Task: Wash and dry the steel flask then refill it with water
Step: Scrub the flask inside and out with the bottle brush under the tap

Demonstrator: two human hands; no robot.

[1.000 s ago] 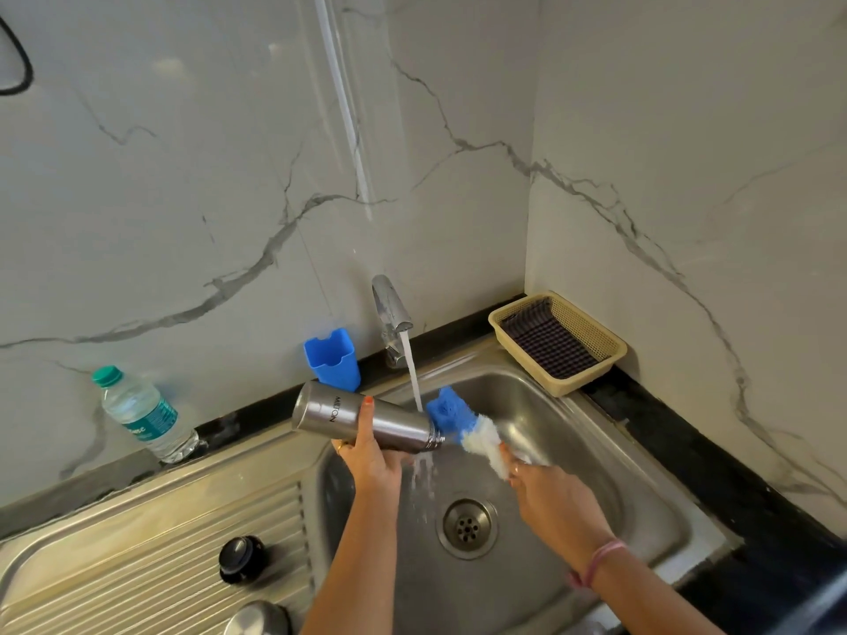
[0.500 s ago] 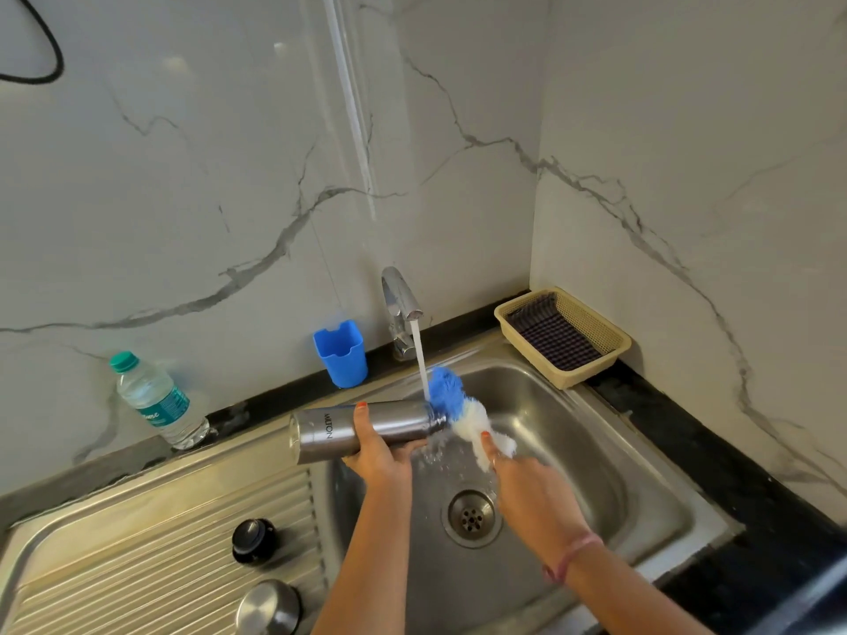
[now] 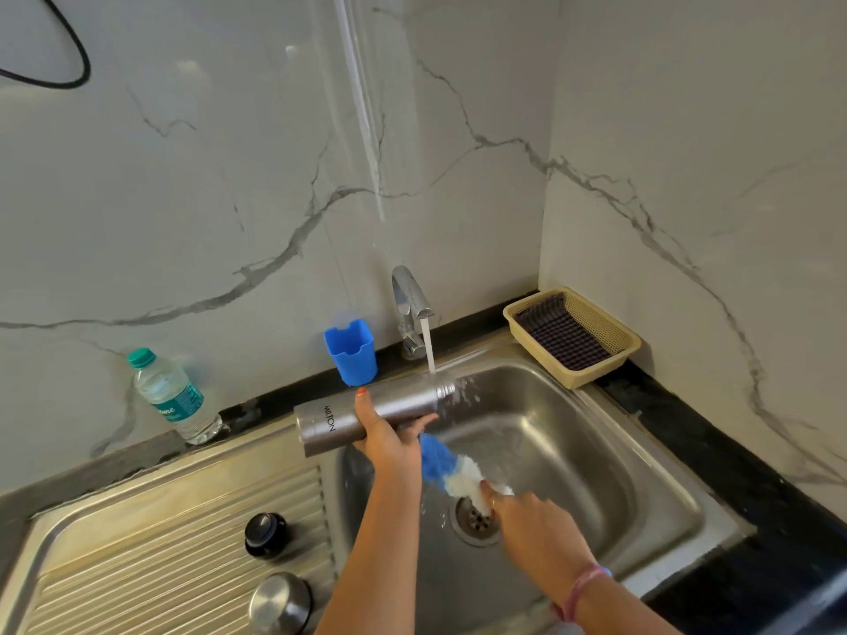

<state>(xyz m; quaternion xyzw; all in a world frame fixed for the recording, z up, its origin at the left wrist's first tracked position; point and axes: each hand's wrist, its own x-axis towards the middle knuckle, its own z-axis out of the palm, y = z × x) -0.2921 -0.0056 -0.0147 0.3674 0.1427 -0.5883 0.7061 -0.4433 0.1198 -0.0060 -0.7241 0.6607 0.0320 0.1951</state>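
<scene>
Head cam, close, angled down over sink (image 3: 651,433).

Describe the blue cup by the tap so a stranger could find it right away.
Start at the steel sink and follow its back edge to the tap. Just left of the tap, against the marble wall, stands the blue cup. It is the only solid blue plastic container there, with a notched rim.
</scene>
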